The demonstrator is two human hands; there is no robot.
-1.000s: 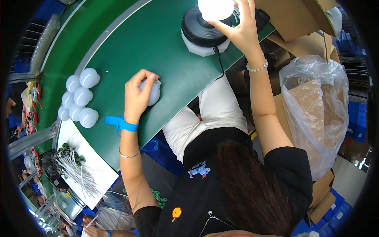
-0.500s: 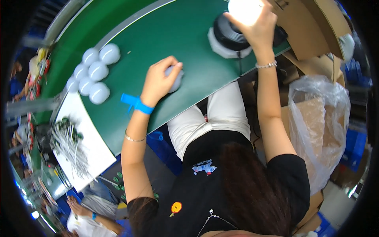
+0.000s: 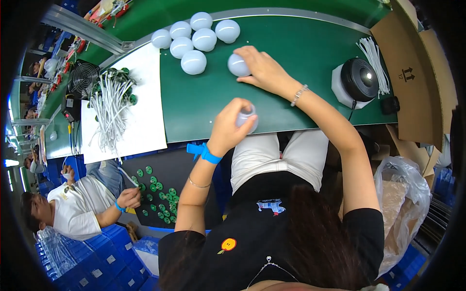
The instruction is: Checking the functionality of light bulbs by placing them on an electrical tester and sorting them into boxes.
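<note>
Milky white plastic globes, nine in view, occupy a green surface [image 3: 301, 46] and the two bare hands working over it. Seven form a close cluster [image 3: 204, 40] toward the far left, beside the corner of a white sheet [image 3: 148, 106]. The right hand [image 3: 264, 72] reaches across to the far globe [image 3: 236, 66], just right of the cluster and apart from it; its fingers curve about that globe, thumb on the near side, in a light grasp. The left hand [image 3: 228, 123] holds the near globe [image 3: 247, 125] by the surface's front edge, fingers and thumb wrapped around it, with a narrower, neck-like end uppermost; whether its underside touches the surface cannot be made out behind the hand. Judged by position alone, seven globes are set out and free of the hands, while two have yet to be released. On the sheet, white wires [image 3: 110, 116] lie in a loose heap with green discs [image 3: 116, 76] at their upper end, none of them joined to a visible globe. At right, a black round device [image 3: 357, 80] with a bright central spot sits on a white base [image 3: 340, 92], no globe upon it, near further white strands [image 3: 374, 63].
</note>
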